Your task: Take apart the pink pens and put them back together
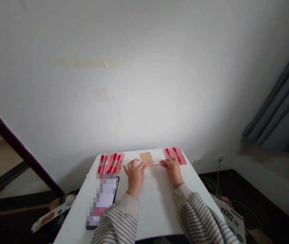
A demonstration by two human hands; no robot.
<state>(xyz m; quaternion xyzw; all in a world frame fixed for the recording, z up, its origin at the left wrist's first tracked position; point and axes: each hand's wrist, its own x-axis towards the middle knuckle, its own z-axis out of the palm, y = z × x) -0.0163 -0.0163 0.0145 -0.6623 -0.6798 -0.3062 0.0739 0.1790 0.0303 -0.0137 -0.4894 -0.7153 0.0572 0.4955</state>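
Observation:
A slim pink pen (pixel 152 164) lies level between my two hands, above or on the white table. My left hand (pixel 135 174) pinches its left end, with some fingers curled up and apart. At the other end, my right hand (pixel 172 169) has its fingertips closed on the pen. Just behind the pen is a tan square pad (pixel 146 157). A row of pink and red pens (pixel 111 163) lies side by side to the left. Beyond my right hand is a second row of similar pens (pixel 175 155).
A phone (pixel 103 201), partly blurred out, lies on the white table (pixel 157 210) beside my left forearm. The wall (pixel 144 101) rises directly behind the table. Green cable (pixel 212 184) and a printed bag or box (pixel 232 217) are on the floor at right.

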